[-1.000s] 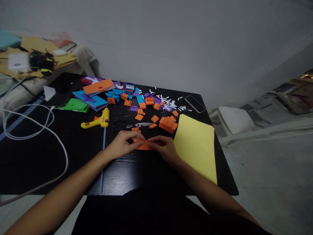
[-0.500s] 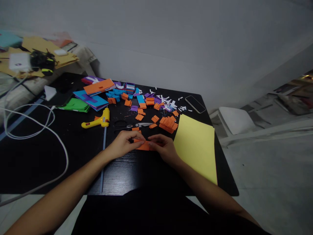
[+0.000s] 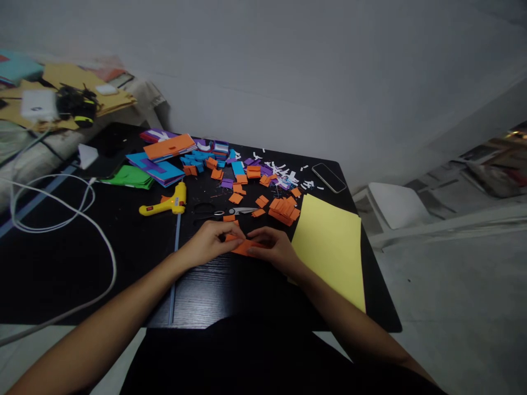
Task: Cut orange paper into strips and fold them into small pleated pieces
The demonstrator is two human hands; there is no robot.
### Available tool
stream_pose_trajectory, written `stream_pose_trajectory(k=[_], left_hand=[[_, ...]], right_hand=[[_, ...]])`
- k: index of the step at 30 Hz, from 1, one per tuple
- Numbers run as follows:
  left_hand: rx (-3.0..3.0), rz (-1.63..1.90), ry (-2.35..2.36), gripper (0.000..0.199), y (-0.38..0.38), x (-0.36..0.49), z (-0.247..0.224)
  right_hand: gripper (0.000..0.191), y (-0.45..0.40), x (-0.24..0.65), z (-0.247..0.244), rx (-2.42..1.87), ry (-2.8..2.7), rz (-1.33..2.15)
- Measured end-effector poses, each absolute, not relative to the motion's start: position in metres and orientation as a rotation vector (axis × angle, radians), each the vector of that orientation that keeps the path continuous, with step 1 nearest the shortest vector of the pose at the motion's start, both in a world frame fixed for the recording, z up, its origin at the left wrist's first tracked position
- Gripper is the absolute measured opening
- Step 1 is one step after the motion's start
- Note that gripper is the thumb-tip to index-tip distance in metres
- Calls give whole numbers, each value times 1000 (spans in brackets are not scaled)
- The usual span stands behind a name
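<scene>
An orange strip of paper [image 3: 244, 248] lies low over the black table between my two hands. My left hand [image 3: 214, 240] is closed on its left end, thumb and fingers pinching it. My right hand [image 3: 275, 248] has the strip's other end between thumb and curled fingers, partly hiding it. Just beyond my hands are scissors [image 3: 241, 210] with dark handles, blades pointing right. Small folded orange paper pieces [image 3: 284, 208] are heaped beyond my right hand, and more lie scattered around the scissors.
A yellow glue gun [image 3: 167, 203] lies to the left. Yellow sheets [image 3: 329, 241] sit under my right forearm. Coloured folded paper [image 3: 162, 170], white scraps [image 3: 284, 173] and a phone [image 3: 329, 177] are along the back. A white cable [image 3: 109, 247] loops across the left side.
My right hand's thumb and fingers have shifted slightly on the orange strip, and the strip is now tilted a little. My left hand keeps nearly the same place. The view has moved slightly.
</scene>
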State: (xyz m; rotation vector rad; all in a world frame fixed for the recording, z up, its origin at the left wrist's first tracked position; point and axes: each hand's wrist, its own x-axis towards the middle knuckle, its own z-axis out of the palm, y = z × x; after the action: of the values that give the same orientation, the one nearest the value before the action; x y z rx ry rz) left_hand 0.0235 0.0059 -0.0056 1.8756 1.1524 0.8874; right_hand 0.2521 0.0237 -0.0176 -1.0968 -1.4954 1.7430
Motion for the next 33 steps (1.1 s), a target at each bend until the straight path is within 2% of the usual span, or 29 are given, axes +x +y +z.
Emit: stream_pose_trajectory(k=[3, 9, 24, 33], left_hand=[[1886, 879, 1154, 15, 6, 22, -4], [1910, 799, 1103, 14, 6, 22, 2], [1874, 739, 1030, 15, 6, 22, -3], [1862, 720, 991, 18, 8, 20, -5]], right_hand=[[49, 24, 254, -18, -1081, -1514, 1805], [40, 24, 258, -11, -1073, -1722, 1825], [48, 23, 257, -12, -1031, -1693, 1932], [38, 22, 255, -13, -1000, -1717, 1899]])
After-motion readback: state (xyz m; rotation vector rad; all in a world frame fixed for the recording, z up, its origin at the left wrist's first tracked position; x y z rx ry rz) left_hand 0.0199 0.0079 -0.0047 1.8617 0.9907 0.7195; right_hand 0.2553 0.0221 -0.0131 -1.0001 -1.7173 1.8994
